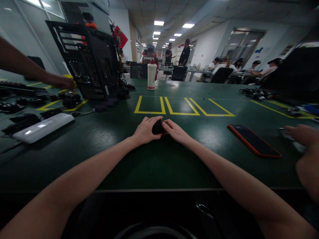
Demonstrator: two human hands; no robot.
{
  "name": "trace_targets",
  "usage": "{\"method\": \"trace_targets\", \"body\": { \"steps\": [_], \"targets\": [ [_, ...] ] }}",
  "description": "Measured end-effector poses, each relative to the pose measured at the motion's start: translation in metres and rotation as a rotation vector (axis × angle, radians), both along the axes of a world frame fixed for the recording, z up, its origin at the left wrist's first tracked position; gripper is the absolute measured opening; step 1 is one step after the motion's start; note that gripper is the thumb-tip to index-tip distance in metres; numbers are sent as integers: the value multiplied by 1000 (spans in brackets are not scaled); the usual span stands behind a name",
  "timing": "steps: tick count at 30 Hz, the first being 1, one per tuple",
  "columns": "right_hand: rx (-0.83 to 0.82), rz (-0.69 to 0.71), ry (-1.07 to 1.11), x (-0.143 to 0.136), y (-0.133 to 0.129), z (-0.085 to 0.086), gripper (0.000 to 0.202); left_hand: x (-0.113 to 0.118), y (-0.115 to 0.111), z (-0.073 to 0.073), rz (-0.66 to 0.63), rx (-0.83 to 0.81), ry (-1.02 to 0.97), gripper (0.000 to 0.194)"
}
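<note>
As my curled left hand [145, 130] is gripping a small rounded black object [157, 127], my right hand [176, 130] is pinching its edge, handling seemingly unfinished.

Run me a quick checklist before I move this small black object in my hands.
1. Left grip curled around the small black object: ok.
2. Right grip firmly closed on it: cannot tell; the fingertips are at its right side.
3. Underside of the object visible: not ok, it is out of sight.
4. Phone apart from both your hands: ok, it lies on the table to the right.
5. Co-worker's hand apart from the object: ok, it is beyond the phone at far right.
6. White bottle upright: ok, it stands beyond the yellow outlines.
</note>
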State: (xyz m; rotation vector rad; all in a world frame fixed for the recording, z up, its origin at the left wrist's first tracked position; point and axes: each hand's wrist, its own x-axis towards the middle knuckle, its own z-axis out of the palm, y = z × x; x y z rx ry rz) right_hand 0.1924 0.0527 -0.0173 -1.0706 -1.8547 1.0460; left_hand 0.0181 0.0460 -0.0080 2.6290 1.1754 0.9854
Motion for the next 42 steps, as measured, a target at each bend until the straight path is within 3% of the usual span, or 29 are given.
{"method": "trace_targets", "body": {
  "steps": [3,10,18,23,26,30,33,42],
  "targets": [
    [-25,37,-75,1,-3,5,31,0,0,-1,11,-29,-8,62],
    [24,-175,-410,-4,-5,15,63,5,-5,0,14,-135,9,61],
    [117,-259,-548,8,-15,16,57,10,-15,3,15,-180,28,41],
    [128,-197,-498,13,-21,17,48,12,-17,1,36,-118,40,33],
    [107,-139,-405,12,-21,17,44,14,-20,1,14,-181,12,32],
    [-45,-32,-182,11,-19,15,29,15,-23,0,-1,-250,-10,37],
    [-168,12,-33,12,-18,14,33,14,-21,-2,-5,-240,-4,42],
    [-242,-54,-133,7,-15,18,26,14,-20,0,-29,-244,-5,35]
  ]
}}
